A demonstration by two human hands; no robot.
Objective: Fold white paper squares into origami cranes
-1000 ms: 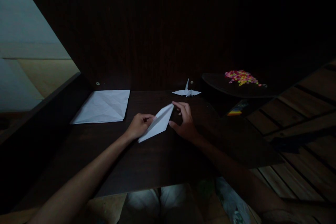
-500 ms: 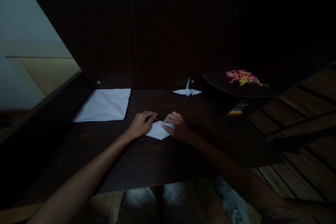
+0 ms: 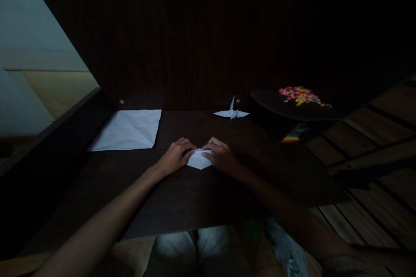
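Note:
A small piece of folded white paper lies on the dark desk in front of me. My left hand grips its left side, thumb on top and fingers curled behind the far edge. On the right side my right hand pinches the same paper, its thumb pressed on the upper face. The far edge looks folded over, and the fingers hide part of it. Behind the hands, a white paper crane rests near the back panel. Left of my hands lies a stack of creased white paper sheets.
On a rounded corner shelf at right sits a pile of small colourful pieces. A yellow-orange object is beneath it. A dark side panel bounds the desk at left. A plastic bag lies below on the slatted floor.
My left hand has moved onto the paper's left side and now grips it. The paper's far point has been folded over, so it looks shorter. The crane and sheets have stayed put.

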